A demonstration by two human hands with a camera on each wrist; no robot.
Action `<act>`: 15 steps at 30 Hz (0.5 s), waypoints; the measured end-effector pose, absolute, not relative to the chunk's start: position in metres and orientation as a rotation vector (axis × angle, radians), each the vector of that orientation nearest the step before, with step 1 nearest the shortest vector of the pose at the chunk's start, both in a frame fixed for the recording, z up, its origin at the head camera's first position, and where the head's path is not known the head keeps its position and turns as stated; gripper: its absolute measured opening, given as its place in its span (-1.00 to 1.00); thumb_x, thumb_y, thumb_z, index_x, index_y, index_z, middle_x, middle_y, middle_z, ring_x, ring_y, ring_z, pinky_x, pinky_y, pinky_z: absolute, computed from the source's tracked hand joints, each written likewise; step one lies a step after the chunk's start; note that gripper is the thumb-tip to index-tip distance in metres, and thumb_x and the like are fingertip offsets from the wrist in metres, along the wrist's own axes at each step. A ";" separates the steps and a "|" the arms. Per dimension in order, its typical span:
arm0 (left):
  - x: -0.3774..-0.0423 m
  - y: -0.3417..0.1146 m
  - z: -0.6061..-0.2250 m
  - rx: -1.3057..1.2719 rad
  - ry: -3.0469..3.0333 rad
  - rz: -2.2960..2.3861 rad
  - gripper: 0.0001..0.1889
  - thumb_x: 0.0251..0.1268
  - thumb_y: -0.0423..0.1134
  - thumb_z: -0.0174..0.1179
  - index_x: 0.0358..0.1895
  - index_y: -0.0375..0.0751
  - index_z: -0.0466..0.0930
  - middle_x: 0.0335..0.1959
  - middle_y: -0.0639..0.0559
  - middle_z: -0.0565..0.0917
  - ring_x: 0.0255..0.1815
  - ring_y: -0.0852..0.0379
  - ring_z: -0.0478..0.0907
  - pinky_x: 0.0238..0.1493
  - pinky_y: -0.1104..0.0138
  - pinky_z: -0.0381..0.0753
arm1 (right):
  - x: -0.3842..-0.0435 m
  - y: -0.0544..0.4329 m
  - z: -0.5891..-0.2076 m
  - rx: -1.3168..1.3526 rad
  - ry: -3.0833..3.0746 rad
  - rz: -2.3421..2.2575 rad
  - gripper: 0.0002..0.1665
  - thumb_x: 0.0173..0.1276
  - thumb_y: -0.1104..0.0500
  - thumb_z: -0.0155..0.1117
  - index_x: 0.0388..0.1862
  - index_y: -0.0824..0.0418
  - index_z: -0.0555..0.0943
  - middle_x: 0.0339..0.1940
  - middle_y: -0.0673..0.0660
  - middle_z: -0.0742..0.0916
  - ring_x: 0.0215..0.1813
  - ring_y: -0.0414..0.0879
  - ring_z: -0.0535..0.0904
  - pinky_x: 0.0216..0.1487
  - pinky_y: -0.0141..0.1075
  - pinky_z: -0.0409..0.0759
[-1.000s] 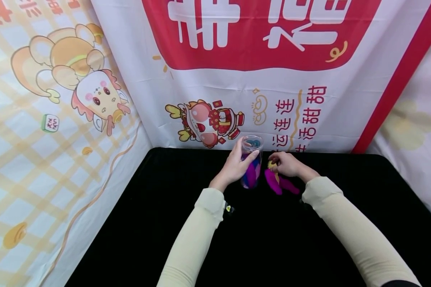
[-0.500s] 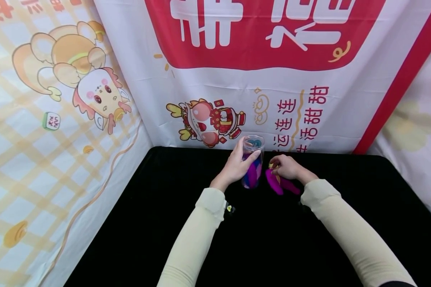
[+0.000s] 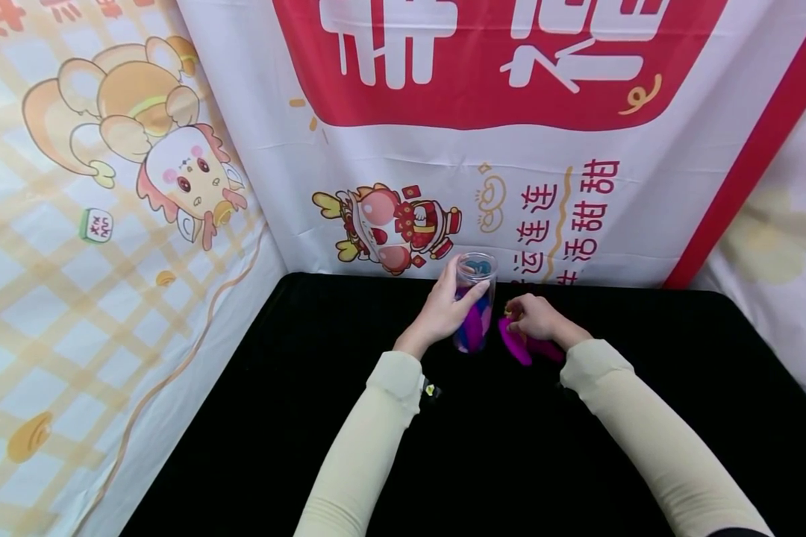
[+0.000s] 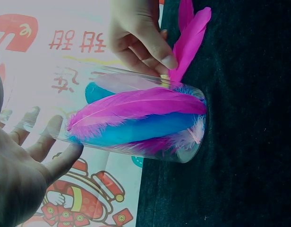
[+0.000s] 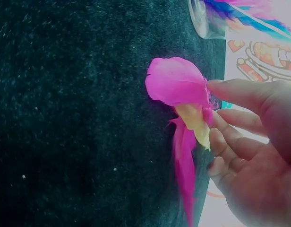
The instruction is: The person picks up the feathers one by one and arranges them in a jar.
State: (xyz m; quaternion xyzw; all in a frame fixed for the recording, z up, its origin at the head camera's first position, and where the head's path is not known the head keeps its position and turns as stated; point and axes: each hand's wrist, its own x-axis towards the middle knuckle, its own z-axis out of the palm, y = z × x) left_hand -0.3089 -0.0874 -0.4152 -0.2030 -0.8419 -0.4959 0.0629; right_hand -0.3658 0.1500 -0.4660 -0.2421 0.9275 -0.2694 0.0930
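Note:
A clear jar (image 3: 478,302) stands upright on the black table, with magenta, blue and pale feathers inside. My left hand (image 3: 442,306) holds it round the upper part, thumb across the near side. To the right of the jar a few loose feathers lie together: a rounded magenta feather (image 5: 176,81), a yellow feather (image 5: 194,122) and a slim magenta feather (image 5: 184,165). My right hand (image 3: 536,317) pinches the rounded magenta feather by its quill end, between thumb and fingers. In the head view the fingers hide most of the yellow one.
The black cloth-covered table (image 3: 510,455) runs up to a printed white and red curtain (image 3: 376,156) just behind the jar. Another printed curtain (image 3: 127,298) hangs along the left side.
My right fingers have come down a little onto the magenta feather, covering more of the yellow one. The left hand and jar stay in place; the head view has shifted slightly.

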 end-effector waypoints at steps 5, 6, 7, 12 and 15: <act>-0.309 -0.087 -0.415 -0.617 -2.543 -1.505 -0.22 0.55 0.16 0.09 0.63 -0.05 -0.02 0.50 -0.09 0.29 0.50 0.02 0.30 0.51 0.11 0.28 | -0.364 0.148 -0.467 -0.694 2.770 -0.820 -0.48 0.25 0.28 0.46 0.13 0.53 0.61 -0.09 0.32 0.78 0.07 0.21 0.67 0.18 0.09 0.58; -0.308 -0.087 -0.415 -0.616 -2.544 -1.504 -0.22 0.55 0.16 0.09 0.63 -0.04 -0.02 0.50 -0.09 0.29 0.50 0.02 0.30 0.51 0.11 0.28 | -0.363 0.148 -0.467 -0.691 2.772 -0.824 -0.49 0.25 0.28 0.46 0.12 0.53 0.62 -0.09 0.32 0.78 0.07 0.22 0.67 0.18 0.09 0.58; -0.308 -0.087 -0.415 -0.614 -2.545 -1.504 -0.23 0.55 0.16 0.09 0.63 -0.03 -0.02 0.50 -0.09 0.29 0.50 0.02 0.30 0.51 0.12 0.28 | -0.363 0.148 -0.467 -0.692 2.777 -0.826 -0.50 0.24 0.29 0.46 0.11 0.53 0.62 -0.10 0.32 0.78 0.06 0.22 0.67 0.18 0.09 0.58; -0.307 -0.087 -0.414 -0.605 -2.551 -1.491 -0.22 0.55 0.16 0.08 0.63 -0.04 -0.02 0.51 -0.10 0.29 0.51 0.00 0.29 0.51 0.11 0.28 | -0.363 0.145 -0.470 -0.689 2.789 -0.823 -0.54 0.22 0.31 0.46 0.07 0.52 0.64 -0.13 0.31 0.79 0.05 0.22 0.69 0.18 0.09 0.59; -0.307 -0.087 -0.414 -0.601 -2.552 -1.488 -0.22 0.55 0.16 0.08 0.63 -0.04 -0.02 0.51 -0.11 0.28 0.51 0.00 0.29 0.51 0.10 0.28 | -0.364 0.144 -0.471 -0.670 2.787 -0.831 -0.52 0.21 0.32 0.47 0.09 0.53 0.64 -0.10 0.33 0.79 0.07 0.23 0.70 0.20 0.07 0.59</act>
